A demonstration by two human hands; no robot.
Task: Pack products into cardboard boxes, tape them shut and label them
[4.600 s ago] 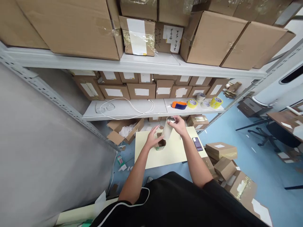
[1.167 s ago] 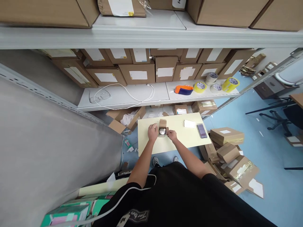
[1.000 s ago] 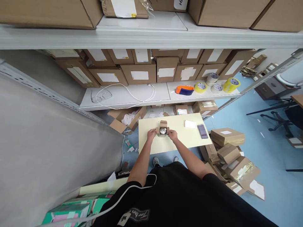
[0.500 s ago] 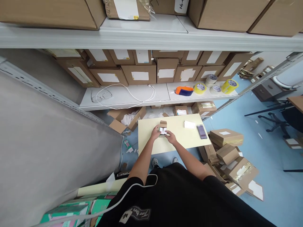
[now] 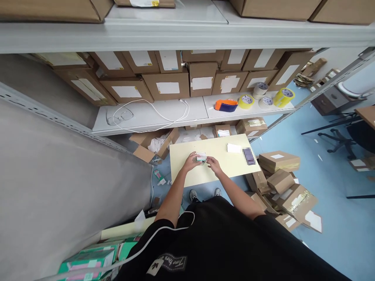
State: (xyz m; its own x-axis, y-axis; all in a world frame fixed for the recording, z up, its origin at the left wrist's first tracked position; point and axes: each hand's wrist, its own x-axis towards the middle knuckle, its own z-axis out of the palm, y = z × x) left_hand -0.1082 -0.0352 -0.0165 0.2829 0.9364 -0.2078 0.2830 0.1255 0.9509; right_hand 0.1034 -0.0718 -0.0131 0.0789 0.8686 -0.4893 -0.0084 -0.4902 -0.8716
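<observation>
A small white and green carton [image 5: 201, 157] is held over the pale yellow tabletop [image 5: 187, 177]. My left hand [image 5: 191, 161] is closed around its left side, with the thumb and fingers gripping it. Just right of the carton, my right hand [image 5: 213, 164] has its fingers loosely apart; whether a fingertip touches the carton I cannot tell. A white slip or flat box [image 5: 233, 148] lies on the table to the right. Beside it is a dark, pixelated rectangular item [image 5: 249, 156].
Beyond the table, a shelf [image 5: 158, 113] carries a white cable, glasses, an orange and blue strap [image 5: 226, 105] and several tape rolls [image 5: 283, 97]. Cardboard boxes fill its back. An open carton [image 5: 158, 142] stands left, and piled boxes [image 5: 279, 162] lie right on the blue floor.
The brown flap that stood up on the carton no longer shows; a white and green face does. My right hand has come off it slightly to the right. The view has tilted down.
</observation>
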